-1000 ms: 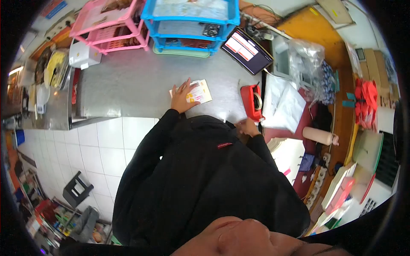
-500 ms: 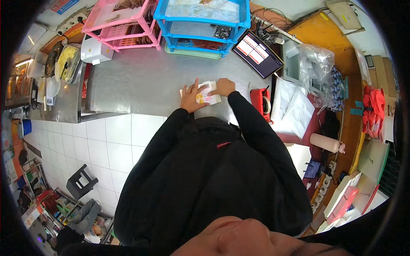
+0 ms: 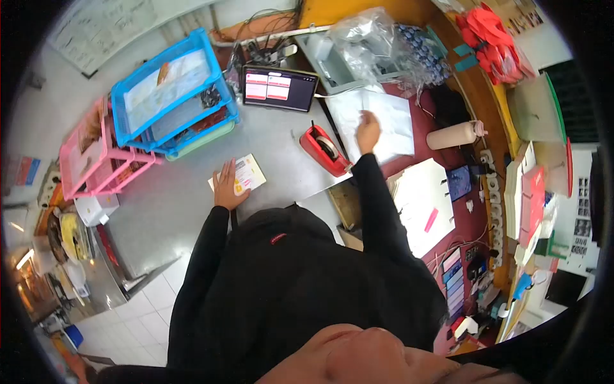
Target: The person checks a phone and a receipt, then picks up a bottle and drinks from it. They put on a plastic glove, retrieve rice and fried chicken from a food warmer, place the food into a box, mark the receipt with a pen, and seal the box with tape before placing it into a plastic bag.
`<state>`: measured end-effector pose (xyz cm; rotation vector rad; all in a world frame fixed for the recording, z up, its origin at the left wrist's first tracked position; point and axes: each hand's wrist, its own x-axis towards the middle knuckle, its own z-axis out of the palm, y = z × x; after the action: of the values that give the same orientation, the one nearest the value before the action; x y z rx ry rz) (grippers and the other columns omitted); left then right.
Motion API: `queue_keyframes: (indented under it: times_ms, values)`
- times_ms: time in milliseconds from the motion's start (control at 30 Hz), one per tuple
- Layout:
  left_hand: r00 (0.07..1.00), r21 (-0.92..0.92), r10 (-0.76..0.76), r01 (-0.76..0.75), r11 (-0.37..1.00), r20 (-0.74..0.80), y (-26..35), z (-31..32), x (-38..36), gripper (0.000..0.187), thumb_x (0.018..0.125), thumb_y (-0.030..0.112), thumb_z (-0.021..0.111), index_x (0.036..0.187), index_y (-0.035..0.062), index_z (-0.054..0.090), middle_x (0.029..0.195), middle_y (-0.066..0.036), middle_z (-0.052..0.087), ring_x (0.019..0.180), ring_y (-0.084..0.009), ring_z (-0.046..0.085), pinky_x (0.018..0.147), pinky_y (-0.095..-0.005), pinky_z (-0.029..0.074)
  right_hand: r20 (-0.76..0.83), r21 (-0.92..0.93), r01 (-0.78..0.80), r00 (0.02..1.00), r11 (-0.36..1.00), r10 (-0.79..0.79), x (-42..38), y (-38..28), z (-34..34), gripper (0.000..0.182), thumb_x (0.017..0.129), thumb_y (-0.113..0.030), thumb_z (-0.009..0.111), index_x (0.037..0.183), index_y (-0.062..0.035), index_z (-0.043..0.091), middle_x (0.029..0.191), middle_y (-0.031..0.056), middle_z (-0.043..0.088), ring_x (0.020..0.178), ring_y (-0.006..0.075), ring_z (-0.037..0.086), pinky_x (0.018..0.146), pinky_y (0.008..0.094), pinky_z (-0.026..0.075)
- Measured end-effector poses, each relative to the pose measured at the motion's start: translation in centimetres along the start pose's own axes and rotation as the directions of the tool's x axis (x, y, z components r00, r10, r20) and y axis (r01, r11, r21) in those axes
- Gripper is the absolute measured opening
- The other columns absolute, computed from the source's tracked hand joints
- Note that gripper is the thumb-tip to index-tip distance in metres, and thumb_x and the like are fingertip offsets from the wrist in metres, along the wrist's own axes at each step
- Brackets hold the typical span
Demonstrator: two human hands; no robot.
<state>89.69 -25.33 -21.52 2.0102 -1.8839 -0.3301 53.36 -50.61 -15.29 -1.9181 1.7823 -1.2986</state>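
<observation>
My left hand (image 3: 225, 189) lies flat with fingers spread on a small whitish paper packet (image 3: 251, 173) with yellow and pink print, pressing it to the metal table. Out to the right, my right hand (image 3: 368, 133) is over white plastic sheets or bags (image 3: 395, 118). Its fingers are small and blurred, so their grip does not show, nor whether they touch the plastic. Between the two hands stands a red tape dispenser (image 3: 314, 148) with a roll of tape.
Blue tiered trays (image 3: 173, 144) and a pink rack (image 3: 105, 168) stand at the left back. A tablet (image 3: 297, 102) leans behind the tape dispenser. A grey bin (image 3: 342, 70), a pale bottle (image 3: 451, 136) and white papers (image 3: 419, 198) are on the right.
My right hand has left the packet and moved right, over the white plastic. My left hand stays on the packet. The view has turned to the right.
</observation>
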Motion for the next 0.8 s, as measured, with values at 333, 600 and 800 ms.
queue_keyframes:
  times_ms: [333, 600, 800]
  values:
    - [0.986, 0.005, 0.000, 0.000, 1.000, -0.164, -1.4, -3.1, -0.8, 0.097, 0.075, 0.051, 0.063, 0.143, -0.0013, 0.017, 0.146, -0.017, 0.028, 0.135, -0.0338, 0.025, 0.106, -0.0569, 0.014, 0.174, -0.633, -0.344, 0.809, 0.694, 0.561, 6.4, 13.2, -0.4, 0.021, 0.079, -0.026, 0.065, 0.089, -0.0077, 0.065, 0.093, 0.0179, 0.067, 0.089, 0.0316, 0.066, 0.076, 0.0410, 0.053]
    - [0.956, -0.033, -0.194, 0.191, 0.981, -0.219, -0.5, -3.5, -3.7, 0.088, 0.079, 0.043, 0.063, 0.145, 0.0044, 0.018, 0.147, -0.014, 0.028, 0.134, -0.0325, 0.028, 0.105, -0.0539, 0.019, -0.051, -0.610, -0.206, 0.974, 0.765, 0.221, 5.5, 15.6, 1.6, 0.012, 0.085, -0.016, 0.055, 0.087, -0.0065, 0.062, 0.088, 0.0169, 0.064, 0.087, 0.0309, 0.062, 0.071, 0.0450, 0.049]
    - [0.940, -0.191, -0.199, 0.149, 0.970, -0.277, -0.8, -2.6, 0.1, 0.057, 0.087, 0.029, 0.058, 0.135, 0.0047, 0.039, 0.128, -0.014, 0.050, 0.115, -0.0286, 0.048, 0.099, -0.0436, 0.031, -0.372, 0.415, -0.198, 0.854, 0.888, 0.364, 8.5, 10.4, -2.2, 0.024, 0.094, -0.018, 0.043, 0.086, -0.0016, 0.057, 0.074, 0.0082, 0.055, 0.071, 0.0204, 0.051, 0.067, 0.0350, 0.042]
